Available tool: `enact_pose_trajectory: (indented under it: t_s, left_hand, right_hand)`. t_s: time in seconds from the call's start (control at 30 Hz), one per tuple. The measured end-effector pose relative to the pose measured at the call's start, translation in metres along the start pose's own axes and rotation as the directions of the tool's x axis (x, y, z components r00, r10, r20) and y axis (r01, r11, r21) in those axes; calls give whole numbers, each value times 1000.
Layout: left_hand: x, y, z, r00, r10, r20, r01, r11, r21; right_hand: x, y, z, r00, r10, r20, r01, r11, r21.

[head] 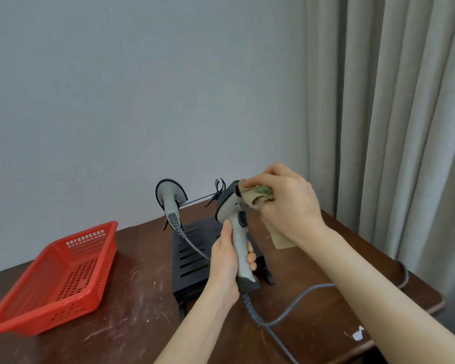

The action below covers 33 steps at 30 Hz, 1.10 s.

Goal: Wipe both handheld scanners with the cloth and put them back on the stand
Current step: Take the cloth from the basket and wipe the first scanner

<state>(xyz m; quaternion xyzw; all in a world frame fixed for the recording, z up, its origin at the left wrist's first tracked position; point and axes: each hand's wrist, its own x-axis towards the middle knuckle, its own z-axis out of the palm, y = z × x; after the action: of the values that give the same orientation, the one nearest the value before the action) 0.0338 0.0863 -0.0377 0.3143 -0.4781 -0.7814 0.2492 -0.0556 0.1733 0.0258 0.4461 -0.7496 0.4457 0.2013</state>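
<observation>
Both forearms (378,298) reach in from the bottom edge, and between them a grey cable (300,298) runs from the butt of the grey-and-black handheld scanner (229,203) over the scuffed dark wooden table (132,324). I have the left hand (226,261) wrapped round that scanner's handle, fingers curled tight on it, holding it upright above the black slotted stand (192,256). The right hand (286,203) bunches the beige cloth with a green patch (258,197), fingers clenched on it, and presses it against the scanner's head. The second grey scanner (170,195) sits in the stand's left cradle. The black fork (219,187) on the right, just behind the held one, is vacant. A red perforated plastic basket (87,239) stands well to the left.

My worry is the cable. I judge that a hard wipe or a twist of the wrist could drag its loop against the stand and jolt the docked scanner loose. The cloth's hanging tail could also snag on the fork when I re-dock
</observation>
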Motion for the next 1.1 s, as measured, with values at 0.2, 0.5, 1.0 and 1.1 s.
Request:
enact_pose_trajectory:
  t_s: [0.2, 0.5, 1.0, 1.1]
  left_hand:
    - [-1, 1, -2, 1000, 15, -14, -15, 1000, -15]
    - [-2, 7, 1, 999, 25, -28, -26, 1000, -14]
    - [4, 35, -4, 969, 158, -189, -147, 986, 73]
    - [2, 40, -5, 964, 199, -174, -184, 978, 100]
  right_hand:
    - [3, 14, -1, 988, 145, 53, -134, 976, -170]
    - [6, 19, 0, 990, 138, 13, -136, 985, -102]
    - [17, 86, 34, 788, 521, 328, -525, 847, -86]
    - [2, 99, 47, 692, 581, 428, -611, 787, -82]
